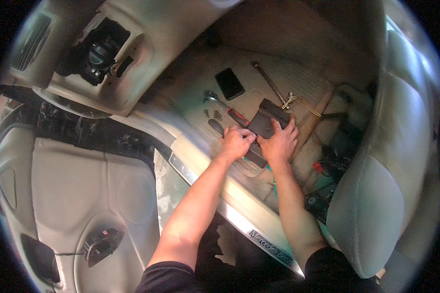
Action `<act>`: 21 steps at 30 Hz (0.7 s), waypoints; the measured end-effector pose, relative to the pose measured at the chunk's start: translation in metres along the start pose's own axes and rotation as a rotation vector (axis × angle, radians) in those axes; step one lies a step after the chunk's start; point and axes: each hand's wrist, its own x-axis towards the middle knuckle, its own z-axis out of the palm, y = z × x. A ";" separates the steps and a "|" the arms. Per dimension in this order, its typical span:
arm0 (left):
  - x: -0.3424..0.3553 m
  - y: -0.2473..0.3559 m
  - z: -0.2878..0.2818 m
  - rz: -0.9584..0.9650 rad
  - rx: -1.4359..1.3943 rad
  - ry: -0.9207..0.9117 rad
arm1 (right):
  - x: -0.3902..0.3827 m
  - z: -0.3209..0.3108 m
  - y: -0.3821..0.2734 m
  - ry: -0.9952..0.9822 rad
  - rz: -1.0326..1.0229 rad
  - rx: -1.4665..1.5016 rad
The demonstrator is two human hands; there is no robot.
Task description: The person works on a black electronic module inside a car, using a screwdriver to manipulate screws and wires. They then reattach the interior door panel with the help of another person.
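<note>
Forearms come in from the lower edge over the bright door sill plate (239,215); open door panel (73,195) lies to the left. Both hands work one dark flat box-shaped module (265,122) on the beige floor carpet (298,78), right at the sill. Left hand (237,142) is curled closed on the module's near-left corner, fingers tucked. Right hand (278,141) lies flatter, fingers spread over the top face, pressing or steadying; how hard it bears down, I cannot tell. Step looks like seating or freeing the module; next move likely needs a controlled lift or slide with the yellowish wire bundle (298,103) kept slack. Tight on the right: seat (376,195) flank and loose cabling (327,166) crowd that side. Just left of the hands: red-handled screwdriver (237,117), ratchet wrench (212,97), small loose fasteners (215,115). Further out, black phone (229,83) and long metal rod (269,83) are well apart. Open room is forward on the carpet, toward the footwell under the dashboard (132,58).
</note>
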 end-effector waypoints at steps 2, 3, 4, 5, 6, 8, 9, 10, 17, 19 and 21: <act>0.010 -0.014 -0.009 -0.043 -0.114 0.049 | -0.001 -0.004 -0.004 -0.015 0.005 0.003; 0.017 -0.024 -0.019 0.010 -0.074 0.127 | -0.002 -0.005 -0.006 -0.022 0.010 0.004; 0.015 -0.018 -0.032 -0.004 0.229 0.202 | -0.002 -0.004 -0.003 -0.025 0.019 0.001; 0.016 -0.024 -0.047 0.036 0.378 0.167 | -0.002 -0.005 -0.003 -0.025 0.018 0.003; 0.016 -0.035 -0.053 0.088 0.502 0.118 | -0.002 -0.006 -0.003 -0.025 0.018 0.005; 0.017 -0.051 -0.056 0.139 0.658 0.045 | -0.002 -0.007 -0.007 -0.037 0.027 0.014; 0.018 -0.056 -0.055 0.148 0.684 0.010 | -0.002 -0.008 -0.009 -0.043 0.031 0.018; 0.020 -0.051 -0.054 0.165 0.702 -0.030 | -0.001 -0.007 -0.007 -0.037 0.032 0.018; 0.038 -0.054 -0.052 0.209 0.713 -0.192 | 0.000 -0.005 -0.007 -0.025 0.023 0.026; 0.042 -0.055 -0.055 0.267 0.761 -0.221 | 0.000 -0.005 -0.006 -0.025 0.019 0.030; 0.044 -0.048 -0.059 0.336 0.855 -0.292 | 0.001 -0.005 -0.003 -0.023 0.017 0.023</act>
